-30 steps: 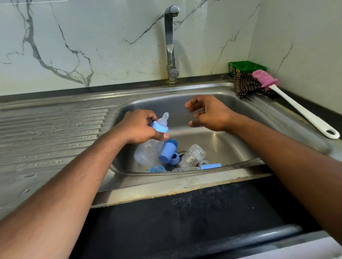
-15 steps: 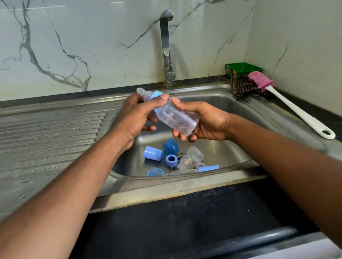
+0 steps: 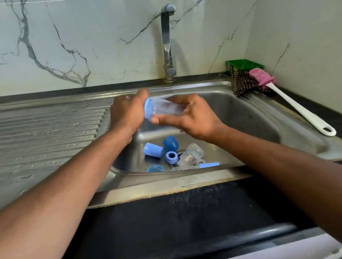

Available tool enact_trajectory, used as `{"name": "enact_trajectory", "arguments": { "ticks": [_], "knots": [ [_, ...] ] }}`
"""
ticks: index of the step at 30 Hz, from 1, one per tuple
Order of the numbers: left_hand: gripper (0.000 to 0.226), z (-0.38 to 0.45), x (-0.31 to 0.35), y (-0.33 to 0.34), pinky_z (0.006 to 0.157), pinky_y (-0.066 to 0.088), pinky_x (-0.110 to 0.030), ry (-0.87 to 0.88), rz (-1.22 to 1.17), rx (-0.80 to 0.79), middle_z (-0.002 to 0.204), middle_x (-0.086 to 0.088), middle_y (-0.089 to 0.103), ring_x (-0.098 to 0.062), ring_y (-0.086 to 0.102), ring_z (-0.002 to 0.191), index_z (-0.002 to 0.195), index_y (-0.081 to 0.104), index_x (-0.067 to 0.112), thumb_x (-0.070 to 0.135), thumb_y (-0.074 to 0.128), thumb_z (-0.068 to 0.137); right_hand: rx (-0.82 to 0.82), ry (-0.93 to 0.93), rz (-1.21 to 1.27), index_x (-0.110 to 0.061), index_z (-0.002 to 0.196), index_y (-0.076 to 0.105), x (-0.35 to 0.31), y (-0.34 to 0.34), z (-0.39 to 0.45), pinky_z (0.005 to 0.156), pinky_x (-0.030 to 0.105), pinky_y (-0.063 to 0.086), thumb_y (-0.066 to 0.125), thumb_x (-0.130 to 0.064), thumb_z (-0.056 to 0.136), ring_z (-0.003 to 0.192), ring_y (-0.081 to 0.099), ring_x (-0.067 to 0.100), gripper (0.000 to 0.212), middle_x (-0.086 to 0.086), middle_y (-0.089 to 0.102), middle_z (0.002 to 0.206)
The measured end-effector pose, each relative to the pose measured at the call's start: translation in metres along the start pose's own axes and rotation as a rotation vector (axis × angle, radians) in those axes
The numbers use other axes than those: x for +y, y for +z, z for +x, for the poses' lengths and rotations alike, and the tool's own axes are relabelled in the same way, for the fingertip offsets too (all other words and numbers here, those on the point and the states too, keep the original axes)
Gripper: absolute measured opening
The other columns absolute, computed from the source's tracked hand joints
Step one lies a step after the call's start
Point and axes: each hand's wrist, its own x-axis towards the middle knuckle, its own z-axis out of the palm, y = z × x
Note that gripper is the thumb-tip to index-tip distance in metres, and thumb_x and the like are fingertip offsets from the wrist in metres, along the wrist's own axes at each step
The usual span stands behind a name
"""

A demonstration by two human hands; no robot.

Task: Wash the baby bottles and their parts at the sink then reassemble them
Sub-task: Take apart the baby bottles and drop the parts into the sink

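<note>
Steel sink (image 3: 245,112) set in a dark counter, marble wall behind, tap (image 3: 167,42) off, no water running.

Both hands are raised over the basin's back-left part. Right hand (image 3: 193,115) wraps the clear body of the baby bottle (image 3: 164,109), fingers curled round it, thumb along the near side. The bottle's long axis lies roughly level, left to right, neck end pointing left. Left hand (image 3: 127,112) closes over that neck end, grasping the blue collar (image 3: 147,110); the teat is hidden inside the hand. The two hands meet at the collar, so the joint sits between them. Judgement: unscrewing the collar, left twisting, right bracing.

On the basin floor by the near edge, around the drain: second bottle (image 3: 191,155) on its side, blue ring (image 3: 171,156), two blue caps (image 3: 153,149) (image 3: 170,142), further small parts partly hidden by the rim.

On the back-right sink edge: bottle brush (image 3: 294,106), dark cloth (image 3: 243,84), green box (image 3: 243,65).
</note>
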Motion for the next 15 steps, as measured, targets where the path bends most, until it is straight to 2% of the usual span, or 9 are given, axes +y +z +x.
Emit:
{"name": "enact_trajectory", "arguments": {
  "ticks": [2,3,4,6,8,10,12,15],
  "knots": [
    [0.037,-0.001,-0.008,-0.004,0.037,0.020,-0.016,-0.283,-0.018,-0.269,0.050,-0.002,0.039,-0.013,0.027,0.032,0.059,0.045,0.019,0.043,0.045,0.088,-0.009,-0.171,-0.583,-0.030,0.125,0.063,-0.001,-0.002,0.003,0.074,0.032,0.049,0.079,-0.060,0.072,0.094,0.063,0.018,0.063,-0.005,0.065,0.104],
    [0.038,-0.001,-0.012,-0.005,0.036,0.016,-0.012,-0.368,-0.037,-0.370,0.048,-0.002,0.035,-0.010,0.022,0.030,0.059,0.043,0.020,0.043,0.040,0.090,-0.018,-0.199,-0.673,-0.031,0.130,0.058,0.000,-0.002,0.005,0.077,0.033,0.048,0.079,-0.060,0.071,0.100,0.061,0.021,0.069,-0.003,0.060,0.111],
    [0.039,0.001,-0.015,-0.007,0.037,0.014,-0.009,-0.399,-0.061,-0.406,0.047,0.000,0.033,-0.009,0.019,0.029,0.060,0.042,0.021,0.044,0.038,0.091,-0.033,-0.172,-0.610,-0.030,0.130,0.056,-0.001,-0.002,0.005,0.079,0.034,0.049,0.079,-0.059,0.072,0.101,0.060,0.021,0.070,-0.002,0.058,0.113],
    [0.038,0.005,-0.013,-0.008,0.039,0.014,-0.009,-0.375,-0.122,-0.360,0.044,0.003,0.033,-0.008,0.021,0.030,0.062,0.044,0.022,0.047,0.045,0.090,-0.053,0.074,-0.176,-0.025,0.127,0.050,-0.003,0.000,0.007,0.075,0.039,0.056,0.073,-0.062,0.078,0.094,0.065,0.023,0.065,0.003,0.061,0.114],
    [0.034,0.006,-0.009,-0.005,0.040,0.016,-0.012,-0.298,-0.159,-0.287,0.044,0.004,0.037,-0.009,0.025,0.031,0.065,0.049,0.023,0.048,0.055,0.087,-0.156,0.406,0.183,-0.018,0.124,0.050,-0.001,-0.003,0.006,0.055,0.035,0.056,0.050,-0.069,0.090,0.070,0.068,0.026,0.062,0.016,0.066,0.112],
    [0.028,0.004,-0.007,-0.002,0.041,0.019,-0.015,-0.256,-0.175,-0.246,0.046,0.004,0.041,-0.009,0.029,0.032,0.071,0.054,0.024,0.048,0.062,0.083,-0.250,0.517,0.253,-0.011,0.115,0.060,0.002,-0.008,0.004,0.046,0.027,0.050,0.034,-0.069,0.096,0.054,0.063,0.025,0.067,0.023,0.071,0.097],
    [0.027,0.006,-0.009,0.001,0.042,0.021,-0.017,-0.239,-0.202,-0.229,0.050,0.003,0.043,-0.010,0.032,0.033,0.079,0.057,0.022,0.047,0.064,0.082,-0.204,0.474,0.302,-0.003,0.109,0.064,0.007,-0.010,0.004,0.047,0.026,0.050,0.048,-0.059,0.096,0.058,0.061,0.021,0.060,0.020,0.069,0.087],
    [0.026,0.007,-0.008,0.000,0.040,0.023,-0.015,-0.257,-0.254,-0.202,0.050,0.004,0.045,-0.009,0.036,0.033,0.081,0.056,0.022,0.047,0.065,0.083,-0.073,0.371,0.384,-0.010,0.111,0.063,0.010,-0.013,0.008,0.062,0.029,0.056,0.079,-0.036,0.081,0.080,0.062,0.017,0.043,0.006,0.064,0.097]
  ]
}}
